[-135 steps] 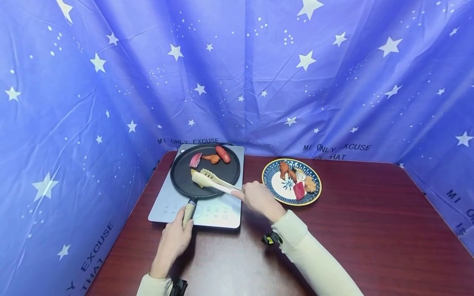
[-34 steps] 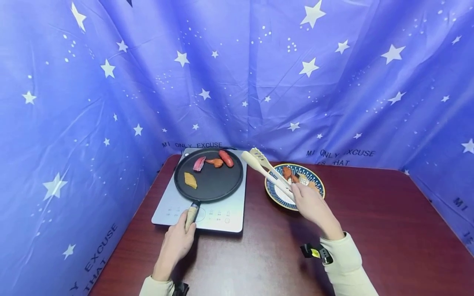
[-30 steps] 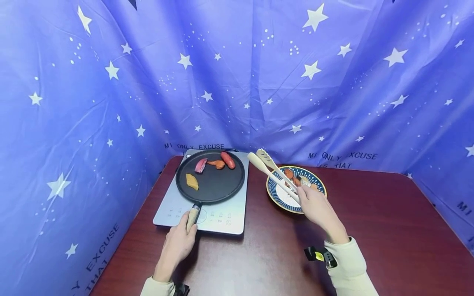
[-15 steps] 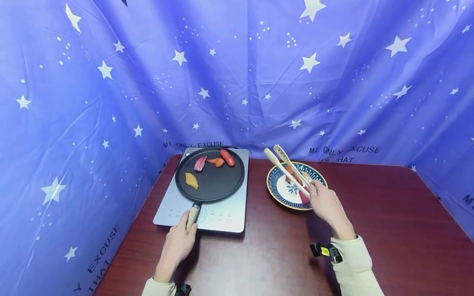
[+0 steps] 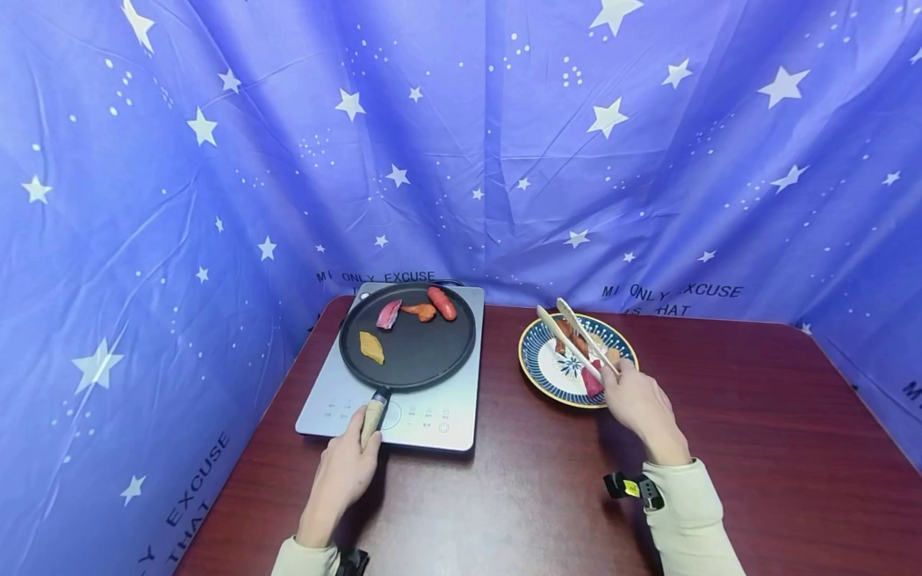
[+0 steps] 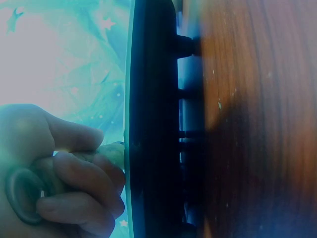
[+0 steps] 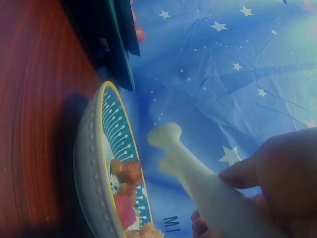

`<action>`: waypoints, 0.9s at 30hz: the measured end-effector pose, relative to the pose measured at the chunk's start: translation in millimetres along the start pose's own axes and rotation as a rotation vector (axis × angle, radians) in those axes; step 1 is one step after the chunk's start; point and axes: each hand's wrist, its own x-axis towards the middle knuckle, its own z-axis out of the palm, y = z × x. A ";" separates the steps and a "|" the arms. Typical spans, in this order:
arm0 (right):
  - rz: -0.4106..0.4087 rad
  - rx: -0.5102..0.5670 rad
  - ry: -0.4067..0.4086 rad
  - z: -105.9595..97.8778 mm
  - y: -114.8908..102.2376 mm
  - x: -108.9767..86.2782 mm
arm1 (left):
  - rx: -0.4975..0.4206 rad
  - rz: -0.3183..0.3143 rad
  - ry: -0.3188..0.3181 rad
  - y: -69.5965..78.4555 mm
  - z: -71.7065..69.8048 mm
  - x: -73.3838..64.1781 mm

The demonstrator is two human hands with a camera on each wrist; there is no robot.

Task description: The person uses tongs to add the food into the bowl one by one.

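Starry cloth (image 5: 439, 200) backs a tabletop (image 5: 533, 504) bearing a hob (image 5: 317, 412) with a pan (image 5: 425, 352) on it, and a plate (image 5: 533, 364) nearby. The left hand (image 5: 346, 472) wraps its grip round the pan's handle (image 5: 373, 414); the right hand (image 5: 641, 404) grips tongs (image 7: 213, 193) over the plate. Food (image 5: 442, 304) lies in both.

Black capitals on the star-print curtain (image 5: 446, 136)
In the head view, "MI ONLY EXCUSE" reads at nine o'clock; at three, "MI ONLY" and "XCUSE" run broken by folds, "HAT" beneath; at eight, "EXCUSE" over "THAT" climbs slantwise. A cut-off "M" shows between three and four. The right wrist view has "MI" at six. The induction cooktop's (image 5: 410, 437) panel marks, at seven, are too small to read.
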 end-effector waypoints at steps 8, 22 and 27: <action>0.070 -0.058 -0.030 2.9 3.9 0.7 | 0.000 0.011 0.001 -1.3 -0.4 1.4; 0.017 -0.133 -0.045 4.3 2.8 1.0 | 0.001 0.016 0.004 -0.3 0.3 1.7; -0.030 -0.133 -0.012 2.9 4.7 0.3 | -0.002 0.001 -0.007 -1.2 -0.1 1.9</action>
